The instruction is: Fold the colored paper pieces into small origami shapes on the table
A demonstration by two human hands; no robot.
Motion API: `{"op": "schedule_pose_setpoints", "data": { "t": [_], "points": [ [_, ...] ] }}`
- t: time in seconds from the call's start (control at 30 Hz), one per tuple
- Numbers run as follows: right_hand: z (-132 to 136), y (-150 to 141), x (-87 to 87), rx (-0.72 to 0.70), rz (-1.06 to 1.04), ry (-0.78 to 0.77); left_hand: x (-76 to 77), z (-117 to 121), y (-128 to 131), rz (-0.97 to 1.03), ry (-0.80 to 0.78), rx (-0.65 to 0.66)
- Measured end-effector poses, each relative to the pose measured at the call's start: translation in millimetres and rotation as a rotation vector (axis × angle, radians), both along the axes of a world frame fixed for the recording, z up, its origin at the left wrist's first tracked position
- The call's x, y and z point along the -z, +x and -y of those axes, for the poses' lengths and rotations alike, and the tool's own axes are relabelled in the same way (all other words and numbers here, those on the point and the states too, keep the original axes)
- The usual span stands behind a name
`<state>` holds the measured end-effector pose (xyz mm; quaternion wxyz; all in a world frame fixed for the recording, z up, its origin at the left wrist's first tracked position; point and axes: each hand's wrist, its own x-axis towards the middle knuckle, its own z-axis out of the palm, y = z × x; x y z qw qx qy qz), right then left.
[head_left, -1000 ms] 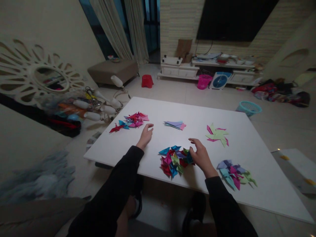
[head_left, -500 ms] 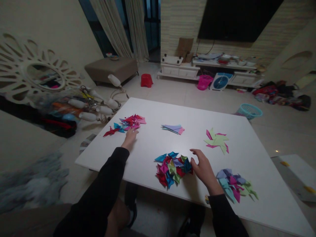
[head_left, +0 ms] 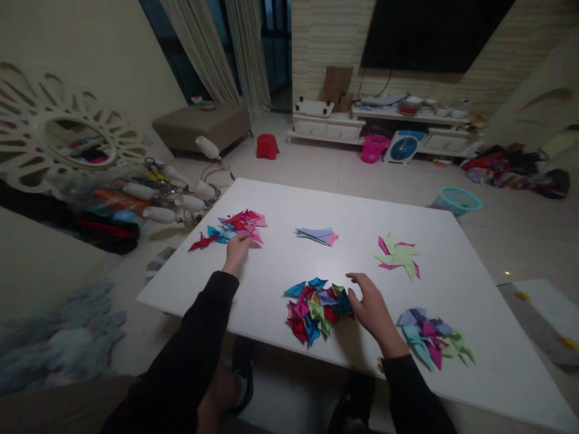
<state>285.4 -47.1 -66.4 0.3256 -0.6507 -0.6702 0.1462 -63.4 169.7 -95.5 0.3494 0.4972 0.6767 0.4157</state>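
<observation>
At the table's left side, my left hand (head_left: 237, 252) pinches a pink origami crane (head_left: 256, 237) at the near edge of a pile of red, pink and blue folded paper (head_left: 231, 226). The fingertips are partly hidden by the hand itself. My right hand (head_left: 368, 304) rests with thumb and forefinger apart beside a mixed-colour pile of folded paper pieces (head_left: 315, 308) near the front edge. It holds nothing that I can see.
The white table (head_left: 280, 205) also bears a fanned stack of paper pieces (head_left: 318, 235), a green and pink pinwheel-shaped origami (head_left: 398, 256) and a pastel pile of folded paper (head_left: 432, 336). A lamp with several white shades (head_left: 190, 202) stands by the left edge, a blue basket (head_left: 459, 200) beyond the right.
My left hand has closed on the pink crane and shifted it slightly toward me, away from the pile. My right hand has hardly moved.
</observation>
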Motion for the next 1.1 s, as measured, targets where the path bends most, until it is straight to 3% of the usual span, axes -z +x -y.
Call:
{"op": "schedule_pose_setpoints", "data": {
  "t": [0.17, 0.47, 0.63, 0.77, 1.1],
  "points": [
    [0.3, -10.3, -7.9, -0.005, 0.008, 0.008, -22.4, 23.3, 31.6, 0.106, 0.093, 0.083],
    [-0.1, -21.6, -16.1, 0.017, 0.015, 0.036, -53.9, 92.6, 96.5, 0.288, 0.010, 0.482],
    [-3.7, -20.6, -13.2, 0.000, 0.020, 0.041, -53.5, 113.2, 109.2, 0.202, -0.009, 0.654],
    [-5.9, -23.2, -18.4, -0.041, -0.002, 0.049, -45.3, 115.0, 115.8, 0.283, 0.033, 0.740],
    [-4.8, -30.6, -25.8, -0.176, -0.071, 0.039, -39.4, 124.1, 122.8, 0.351, 0.015, 0.801]
  ]
}}
